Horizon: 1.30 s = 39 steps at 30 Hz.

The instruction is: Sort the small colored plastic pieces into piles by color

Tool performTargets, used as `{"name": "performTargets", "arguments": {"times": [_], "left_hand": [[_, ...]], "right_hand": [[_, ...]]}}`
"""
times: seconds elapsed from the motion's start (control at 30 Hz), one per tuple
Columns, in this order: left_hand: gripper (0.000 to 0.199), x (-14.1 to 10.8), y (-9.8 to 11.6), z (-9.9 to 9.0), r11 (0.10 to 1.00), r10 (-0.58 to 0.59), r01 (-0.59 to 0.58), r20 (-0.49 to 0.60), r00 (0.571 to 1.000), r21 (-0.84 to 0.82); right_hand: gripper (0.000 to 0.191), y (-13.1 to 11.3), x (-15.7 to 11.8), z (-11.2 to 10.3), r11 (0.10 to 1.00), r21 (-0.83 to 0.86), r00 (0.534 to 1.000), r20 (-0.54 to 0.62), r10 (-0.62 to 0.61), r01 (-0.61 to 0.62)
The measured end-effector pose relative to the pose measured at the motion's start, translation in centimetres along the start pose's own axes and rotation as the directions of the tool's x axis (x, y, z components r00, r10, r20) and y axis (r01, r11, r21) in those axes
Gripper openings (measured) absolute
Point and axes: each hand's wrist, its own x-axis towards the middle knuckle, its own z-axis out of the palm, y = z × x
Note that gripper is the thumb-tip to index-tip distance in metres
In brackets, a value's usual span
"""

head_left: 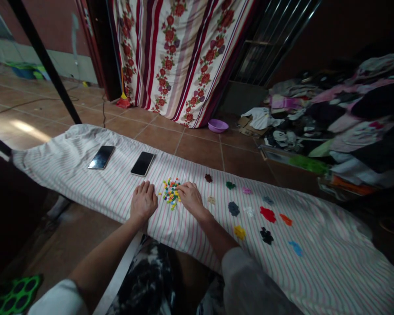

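Observation:
On a bench covered by a striped cloth (118, 192) lies a loose pile of small multicoloured pieces (170, 192). My left hand (143, 201) rests flat on the cloth just left of the pile, holding nothing. At the pile's right edge my right hand (191, 199) has its fingers pressed together on the pieces; what they hold, if anything, is too small to name. Several single-colour heaps lie to the right, among them brown (208, 178), dark grey (233, 208), yellow (239, 232), black (266, 236), red (268, 214) and blue (296, 248).
Two phones, one (101, 157) further left and another (143, 164) nearer the pile, lie on the cloth. Beyond the bench are a purple basin (218, 126), a floral curtain (180, 57) and heaped clothes (341, 109). A black pole (46, 61) slants at the left.

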Motion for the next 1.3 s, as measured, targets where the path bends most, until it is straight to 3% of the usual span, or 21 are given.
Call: {"name": "performTargets", "arguments": {"times": [0.23, 0.67, 0.93, 1.1, 1.2, 1.3], "left_hand": [[0.039, 0.0, 0.0, 0.0, 0.999, -0.011, 0.01, -0.013, 1.0, -0.037], [0.041, 0.0, 0.1, -0.3, 1.0, -0.02, 0.02, 0.013, 1.0, -0.014], [0.041, 0.0, 0.0, -0.1, 1.0, -0.019, 0.019, 0.012, 1.0, -0.019], [0.04, -0.1, 0.0, 0.1, 1.0, 0.002, -0.001, -0.012, 1.0, 0.021], [0.039, -0.1, 0.0, 0.1, 0.999, 0.002, -0.002, -0.019, 1.0, 0.034], [0.039, -0.1, -0.1, 0.1, 1.0, 0.003, -0.002, -0.011, 1.0, 0.03]], "right_hand": [[0.02, 0.4, 1.3, 0.6, 0.991, -0.115, 0.997, -0.036, 0.068, -0.071], [0.008, -0.3, 2.9, 0.9, 0.969, -0.182, 0.981, 0.061, 0.182, -0.168], [0.011, -0.8, 2.0, 0.5, 0.973, 0.067, 0.973, -0.042, 0.226, -0.222], [0.014, 0.2, 1.3, 0.6, 0.921, 0.098, 0.903, -0.179, 0.39, -0.378], [0.013, 0.8, 0.7, 1.1, 0.897, 0.179, 0.888, -0.159, 0.432, -0.404], [0.012, 1.1, 0.0, 1.5, 0.876, 0.342, 0.909, -0.117, 0.4, -0.341]]}}
